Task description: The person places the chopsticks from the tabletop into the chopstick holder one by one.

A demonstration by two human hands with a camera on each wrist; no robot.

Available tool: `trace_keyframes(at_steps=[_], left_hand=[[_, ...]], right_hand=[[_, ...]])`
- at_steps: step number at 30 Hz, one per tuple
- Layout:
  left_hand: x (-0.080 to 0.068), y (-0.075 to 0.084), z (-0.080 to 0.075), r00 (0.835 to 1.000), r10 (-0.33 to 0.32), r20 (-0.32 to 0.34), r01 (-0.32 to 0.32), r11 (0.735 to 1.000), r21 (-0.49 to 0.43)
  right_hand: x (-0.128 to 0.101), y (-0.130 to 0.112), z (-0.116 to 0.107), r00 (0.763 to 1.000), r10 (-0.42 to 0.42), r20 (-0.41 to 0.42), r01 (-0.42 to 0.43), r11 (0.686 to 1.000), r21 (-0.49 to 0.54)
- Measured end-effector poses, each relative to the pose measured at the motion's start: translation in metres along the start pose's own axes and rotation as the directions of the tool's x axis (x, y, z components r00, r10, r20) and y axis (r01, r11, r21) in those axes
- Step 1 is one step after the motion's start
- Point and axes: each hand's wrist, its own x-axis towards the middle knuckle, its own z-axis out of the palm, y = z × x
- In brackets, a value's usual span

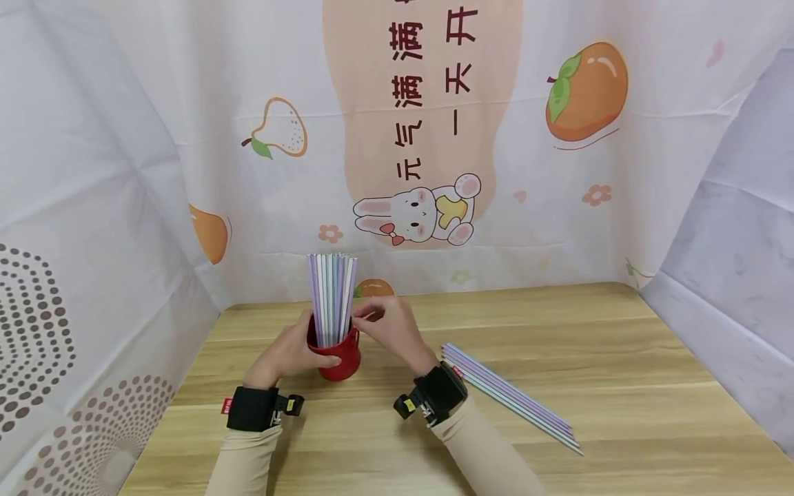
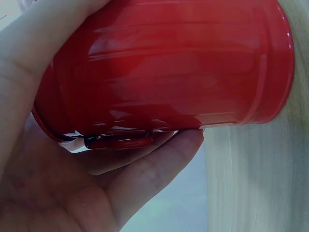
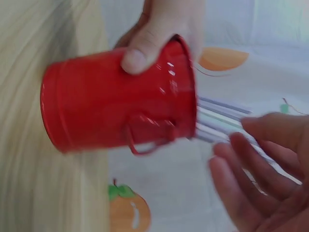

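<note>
A small red bucket [image 1: 338, 362] with a looped side handle stands on the table, holding an upright bundle of thin straws [image 1: 331, 296] in purple, white and pale green-blue. My left hand [image 1: 291, 351] grips the bucket near its rim, with the thumb across the front; the left wrist view shows the bucket's glossy wall [image 2: 169, 63] between thumb and fingers. Just right of the rim is my right hand [image 1: 393, 327], its fingertips close to the outermost straws. In the right wrist view its loosely bent fingers [image 3: 241, 164] overlap the straws, with a gap between thumb and fingers.
More purple and pale green straws [image 1: 511, 399] lie side by side, slanting across the wooden table [image 1: 620, 358] to the right of my right wrist. A white printed cloth [image 1: 279, 207] hangs behind the table and down both sides.
</note>
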Motion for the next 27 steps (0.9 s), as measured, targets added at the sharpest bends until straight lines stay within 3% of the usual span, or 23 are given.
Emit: trace_keyframes(at_steps=[4, 8, 16, 27], left_hand=[[0.0, -0.001, 0.0, 1.0, 0.019, 0.002, -0.019, 1.0, -0.019], [0.001, -0.001, 0.0, 0.999, 0.034, 0.002, -0.034, 0.999, -0.024], [0.0, 0.0, -0.002, 1.0, 0.007, 0.003, -0.007, 1.0, -0.017], [-0.001, 0.001, -0.002, 1.0, -0.01, 0.011, 0.01, 1.0, -0.022]], right_hand=[[-0.011, -0.003, -0.023, 0.992, 0.086, 0.089, -0.08, 0.994, -0.07], [-0.024, -0.003, -0.05, 0.964, 0.217, 0.152, -0.189, 0.965, -0.179], [-0.049, 0.022, -0.099, 0.917, 0.357, 0.177, -0.241, 0.85, -0.469], [-0.068, 0.058, -0.136, 0.888, 0.442, 0.129, -0.271, 0.728, -0.63]])
